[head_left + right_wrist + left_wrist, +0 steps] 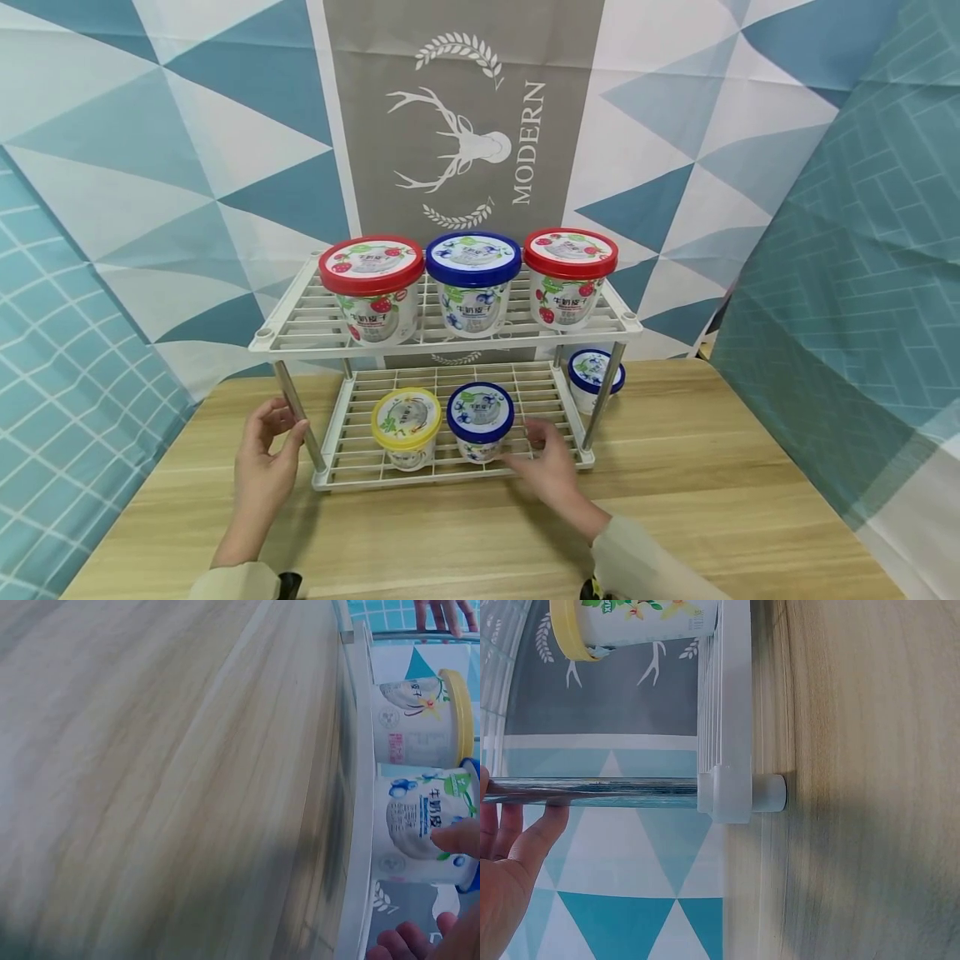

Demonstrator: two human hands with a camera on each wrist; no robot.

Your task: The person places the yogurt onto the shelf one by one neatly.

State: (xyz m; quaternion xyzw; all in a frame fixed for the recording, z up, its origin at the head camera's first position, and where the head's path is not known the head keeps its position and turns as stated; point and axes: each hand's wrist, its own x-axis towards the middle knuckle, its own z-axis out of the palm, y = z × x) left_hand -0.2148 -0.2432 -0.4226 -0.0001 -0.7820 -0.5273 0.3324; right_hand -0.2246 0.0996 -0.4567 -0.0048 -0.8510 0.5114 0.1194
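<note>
A white two-tier rack (pixel 450 340) with metal posts stands on the table. My left hand (pixel 262 454) holds its front left post (pixel 630 791), fingertips and thumb against the metal. On the lower shelf sit a small yellow-lidded tub (pixel 407 421) and a small blue-lidded tub (pixel 480 415) with blueberry print, side by side and upright. My right hand (pixel 547 462) is just right of the blue-lidded tub. In the right wrist view its thumb (pixel 457 838) overlaps that tub's label, while the other fingers (pixel 405 941) stand apart from the tub, spread and lightly bent.
On the upper shelf stand two large red-lidded tubs (pixel 371 267) (pixel 570 254) with a large blue-lidded tub (pixel 472 262) between them. Another small blue-lidded tub (pixel 592 371) is on the wooden table (pixel 675 500), behind the front right post (pixel 603 396). Patterned cloth (pixel 262 167) hangs behind.
</note>
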